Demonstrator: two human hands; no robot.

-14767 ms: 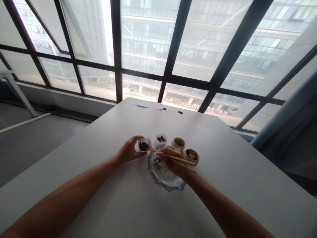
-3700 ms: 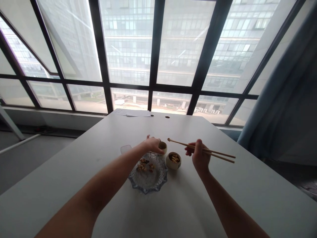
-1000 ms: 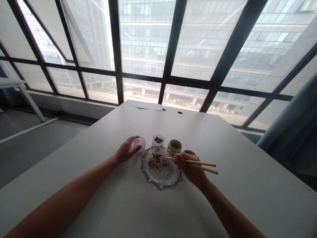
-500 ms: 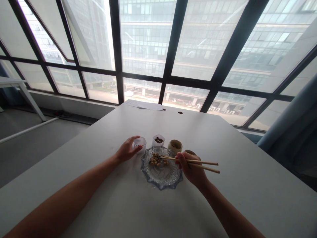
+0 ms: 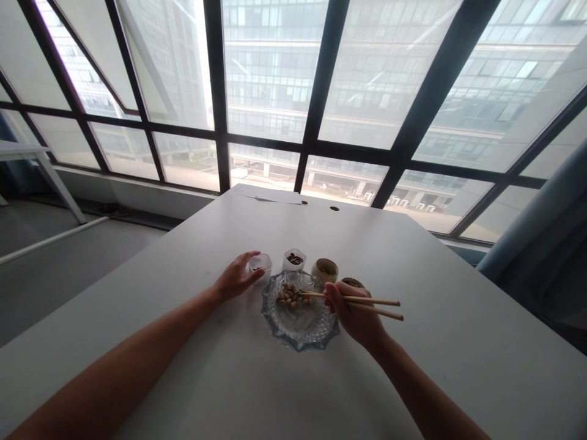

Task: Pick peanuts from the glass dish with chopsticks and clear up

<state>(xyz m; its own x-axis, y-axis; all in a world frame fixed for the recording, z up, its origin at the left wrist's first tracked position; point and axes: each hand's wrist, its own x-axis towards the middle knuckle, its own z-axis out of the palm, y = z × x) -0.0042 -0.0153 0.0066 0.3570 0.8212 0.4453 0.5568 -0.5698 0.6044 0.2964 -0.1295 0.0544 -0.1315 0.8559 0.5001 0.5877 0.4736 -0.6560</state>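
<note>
My left hand (image 5: 237, 276) curls its thumb and fingers around the side of a translucent white plastic cup (image 5: 261, 261), with a little dark content showing low inside. Wooden chopsticks (image 5: 369, 300) are pinched in my right hand (image 5: 355, 311). Their tips are over the scalloped clear glass plate (image 5: 300, 341), close to a heap of nuts (image 5: 288, 298). Whether the tips grip a piece is too small to tell. Behind the plate stand a second plastic cup (image 5: 294, 259) of dark seeds and a round greenish bowl (image 5: 324, 270). Another bowl (image 5: 353, 283) is partly hidden by my right hand.
Everything stands on a large white table (image 5: 220, 366). At its far end lie sheets of paper (image 5: 275, 196) near two dark holes. A blue-grey curtain (image 5: 541, 232) hangs at the right, and another white table (image 5: 22, 150) is at the left.
My left hand has gone from a round bowl back to the left plastic cup. The chopsticks have come over the plate; a dark piece at their tips a second ago is no longer distinct.
</note>
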